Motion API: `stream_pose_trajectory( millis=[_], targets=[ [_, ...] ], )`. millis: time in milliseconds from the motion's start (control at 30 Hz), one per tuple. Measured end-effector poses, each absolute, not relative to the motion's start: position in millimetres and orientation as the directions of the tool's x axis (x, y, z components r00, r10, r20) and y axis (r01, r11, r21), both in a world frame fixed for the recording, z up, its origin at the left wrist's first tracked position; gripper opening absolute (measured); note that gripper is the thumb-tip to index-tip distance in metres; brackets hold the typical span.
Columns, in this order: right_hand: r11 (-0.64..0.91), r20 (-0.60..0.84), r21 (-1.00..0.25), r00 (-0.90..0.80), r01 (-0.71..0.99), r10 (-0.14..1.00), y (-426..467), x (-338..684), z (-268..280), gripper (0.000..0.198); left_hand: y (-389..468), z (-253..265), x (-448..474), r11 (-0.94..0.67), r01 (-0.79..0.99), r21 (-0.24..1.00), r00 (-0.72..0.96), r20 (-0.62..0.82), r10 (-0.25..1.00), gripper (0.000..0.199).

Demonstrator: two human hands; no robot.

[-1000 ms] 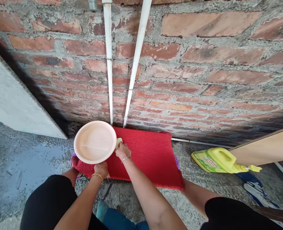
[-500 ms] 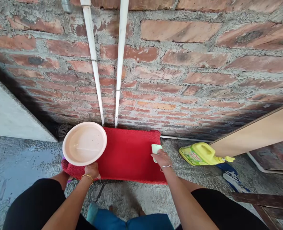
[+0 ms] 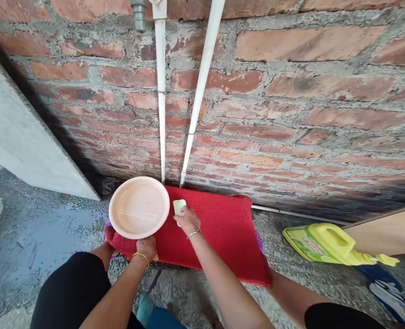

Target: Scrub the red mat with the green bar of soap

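A pale pink plastic basin (image 3: 139, 208) with a little water in it is over the left end of a red fleecy mat (image 3: 219, 228). My left hand (image 3: 147, 247) grips the basin's near rim, its fingers partly hidden beneath it. In my right hand (image 3: 188, 220) is a pale green oblong block (image 3: 179, 206), like a bar of soap or a brush back; its underside is out of sight. That hand is over the mat, just right of the basin. The mat lies across a low support, with purple bits (image 3: 259, 241) showing at its ends.
A brick wall (image 3: 274, 105) with two white pipes (image 3: 202, 82) stands behind the mat. On the right floor lie a yellow detergent jug (image 3: 320, 242) and a blue-and-white slipper (image 3: 389, 290). A grey slab (image 3: 27, 123) leans at left, a beige board (image 3: 387, 228) at right.
My right hand has moved left across the mat with the pale green block, from its right end to beside the basin. The view has shifted; my left hand still grips the basin.
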State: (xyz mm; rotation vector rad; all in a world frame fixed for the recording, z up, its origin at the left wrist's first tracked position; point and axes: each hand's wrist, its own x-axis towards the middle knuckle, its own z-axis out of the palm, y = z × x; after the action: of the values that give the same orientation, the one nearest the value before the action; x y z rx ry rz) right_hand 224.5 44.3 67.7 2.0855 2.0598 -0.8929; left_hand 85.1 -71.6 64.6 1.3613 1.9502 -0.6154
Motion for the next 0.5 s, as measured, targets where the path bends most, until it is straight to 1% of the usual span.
stream_pose_trajectory(
  millis=[133, 233, 300, 367, 433, 500],
  targets=[
    [0.009, -0.472, -0.325, -0.17, 0.946, 0.865, 39.2, 177.7, 76.1, 0.034, -70.6, 62.0, 83.4, 0.34, 0.94, 0.009, -0.217, -0.753, 0.621, 0.052],
    [0.084, -0.449, -0.28, -0.208, 0.956, 0.869, 43.3, 193.3, 77.6, 0.038, -70.7, 62.5, 83.1, 0.327, 0.945, 0.012, -0.207, -0.751, 0.627, 0.055],
    [0.094, -0.426, -0.222, -0.183, 0.97, 0.886, 49.5, 225.4, 78.6, 0.04, -71.3, 63.7, 83.5, 0.319, 0.948, 0.008, -0.206, -0.748, 0.631, 0.055],
    [0.029, -0.419, -0.16, -0.094, 0.987, 0.903, 56.5, 270.7, 79.9, 0.04, -72.1, 65.5, 84.3, 0.319, 0.948, 0.007, -0.207, -0.748, 0.631, 0.053],
    [-0.093, -0.423, -0.11, 0.038, 0.99, 0.905, 61.8, 322.5, 81.2, 0.04, -72.6, 67.3, 85.2, 0.326, 0.945, 0.004, -0.213, -0.751, 0.625, 0.051],
    [-0.222, -0.404, -0.09, 0.168, 0.971, 0.899, 63.9, 370.5, 81.8, 0.038, -72.7, 68.7, 86.4, 0.326, 0.945, -0.005, -0.219, -0.75, 0.625, 0.052]
  ],
)
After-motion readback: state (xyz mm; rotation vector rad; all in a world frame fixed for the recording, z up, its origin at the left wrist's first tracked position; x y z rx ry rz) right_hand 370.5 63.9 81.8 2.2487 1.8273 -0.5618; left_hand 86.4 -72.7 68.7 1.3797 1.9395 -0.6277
